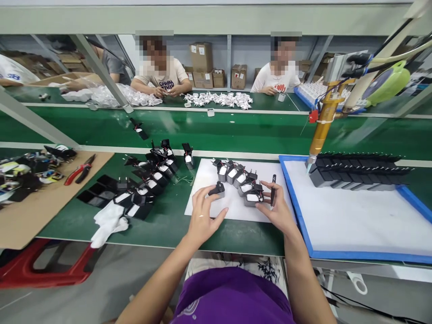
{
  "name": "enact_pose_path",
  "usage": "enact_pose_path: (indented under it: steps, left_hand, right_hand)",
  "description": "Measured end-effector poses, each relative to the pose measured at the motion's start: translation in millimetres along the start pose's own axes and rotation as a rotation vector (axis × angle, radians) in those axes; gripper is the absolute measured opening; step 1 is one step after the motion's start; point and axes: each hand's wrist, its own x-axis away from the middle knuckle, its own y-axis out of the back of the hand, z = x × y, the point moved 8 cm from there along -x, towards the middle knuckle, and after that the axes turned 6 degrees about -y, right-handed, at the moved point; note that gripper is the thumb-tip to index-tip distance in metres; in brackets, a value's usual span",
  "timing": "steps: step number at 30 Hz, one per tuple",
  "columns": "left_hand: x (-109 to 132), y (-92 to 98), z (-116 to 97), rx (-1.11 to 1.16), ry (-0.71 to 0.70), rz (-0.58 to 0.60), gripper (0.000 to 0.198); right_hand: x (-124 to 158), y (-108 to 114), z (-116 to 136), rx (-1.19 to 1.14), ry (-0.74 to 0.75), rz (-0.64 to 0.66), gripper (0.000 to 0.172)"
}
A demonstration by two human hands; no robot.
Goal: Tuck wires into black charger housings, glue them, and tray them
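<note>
On a white mat (232,211) lies a curved row of small black charger parts (238,177) with white inserts. My left hand (202,216) rests on the mat, its fingers closed round one separate black part (217,189). My right hand (275,204) grips a thin black pen-like tool (272,190) upright, while its thumb and fingertips touch the nearest part of the row (252,198).
More black parts (148,180) lie on the green bench to the left, with a white cloth (108,222) and red pliers (80,170) on cardboard. On the right, a blue-edged tray (354,216) carries a row of black parts under a brass dispenser nozzle (322,128). Other people work across the belt.
</note>
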Motion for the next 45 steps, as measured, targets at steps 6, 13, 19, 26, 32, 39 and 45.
enact_pose_path:
  steps: [6,13,19,26,32,39,45]
  left_hand:
    - [5,-36.5,-26,0.147,-0.049,0.228,0.037]
    - [14,-79.8,-18,0.324,0.184,0.473,0.06]
    - [9,-90.9,-6,0.501,0.248,0.528,0.047]
    - [11,-93.5,-2,0.6,0.272,0.578,0.05]
    - [13,-94.3,-2,0.646,0.313,0.633,0.052]
    - [15,-97.9,0,0.669,0.332,0.656,0.05]
    - [13,-98.4,-1,0.686,0.335,0.659,0.048]
  right_hand:
    - [26,-20,11,-0.081,0.081,0.135,0.056]
    - [50,12,14,-0.107,0.172,-0.108,0.037]
    - [55,18,37,0.088,0.336,-0.072,0.022]
    - [45,-6,47,0.149,0.252,0.059,0.012]
    - [40,-15,42,0.151,0.245,0.18,0.01]
    - [40,-22,57,0.204,0.441,0.149,0.011]
    - [47,-23,54,0.259,0.604,0.08,0.014]
